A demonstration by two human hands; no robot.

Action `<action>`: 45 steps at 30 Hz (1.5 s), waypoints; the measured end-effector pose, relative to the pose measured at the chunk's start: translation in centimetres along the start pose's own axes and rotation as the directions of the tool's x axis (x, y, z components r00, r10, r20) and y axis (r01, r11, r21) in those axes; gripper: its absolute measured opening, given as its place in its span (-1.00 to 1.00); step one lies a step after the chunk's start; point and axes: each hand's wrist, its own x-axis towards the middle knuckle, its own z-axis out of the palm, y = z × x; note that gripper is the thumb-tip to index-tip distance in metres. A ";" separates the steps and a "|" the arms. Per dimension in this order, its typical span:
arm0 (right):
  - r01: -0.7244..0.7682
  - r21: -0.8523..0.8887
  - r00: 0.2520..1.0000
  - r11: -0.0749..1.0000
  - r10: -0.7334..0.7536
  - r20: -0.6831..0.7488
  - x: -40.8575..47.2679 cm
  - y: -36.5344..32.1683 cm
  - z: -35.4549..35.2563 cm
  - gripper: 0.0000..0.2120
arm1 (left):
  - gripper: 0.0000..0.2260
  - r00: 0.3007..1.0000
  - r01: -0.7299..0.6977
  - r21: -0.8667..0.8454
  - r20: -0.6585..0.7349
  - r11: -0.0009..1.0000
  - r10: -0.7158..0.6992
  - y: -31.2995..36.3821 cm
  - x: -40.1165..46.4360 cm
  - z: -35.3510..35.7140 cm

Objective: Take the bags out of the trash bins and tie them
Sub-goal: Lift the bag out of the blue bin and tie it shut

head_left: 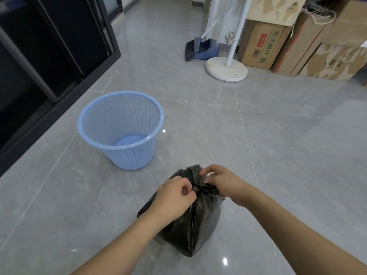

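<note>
A full black trash bag [190, 225] stands on the grey tiled floor in front of me. Its top is gathered into a twisted knot [203, 189]. My left hand [174, 197] pinches the plastic on the left side of the knot. My right hand [222, 182] grips the plastic on the right side, fingers curled over the bag's top. A light blue mesh trash bin [121, 130] stands upright to the left, beyond the bag, with no bag inside it.
A dark cabinet [49, 46] runs along the left. Far ahead stand a white stand with a round base [226, 70], a blue broom and dustpan [198, 48], and several cardboard boxes [297, 42] at the right back.
</note>
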 end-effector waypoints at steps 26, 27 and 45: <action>0.037 -0.826 0.915 0.562 -0.351 -0.197 0.9 2.1 -1.1 -0.48 | -0.80 0.954 0.076 0.251 0.265 0.965 -0.144 -2.0 1.0 -2.7; 0.021 -0.831 0.918 0.556 -0.339 -0.204 0.9 2.5 -1.3 -0.48 | -0.79 0.951 0.095 0.262 0.261 0.960 -0.166 -2.4 1.0 -3.1; 0.240 -0.777 0.951 0.582 -0.302 0.068 0.1 2.5 -0.3 -0.75 | -0.53 0.981 0.059 0.242 0.166 0.968 -0.101 -3.3 -0.1 -1.1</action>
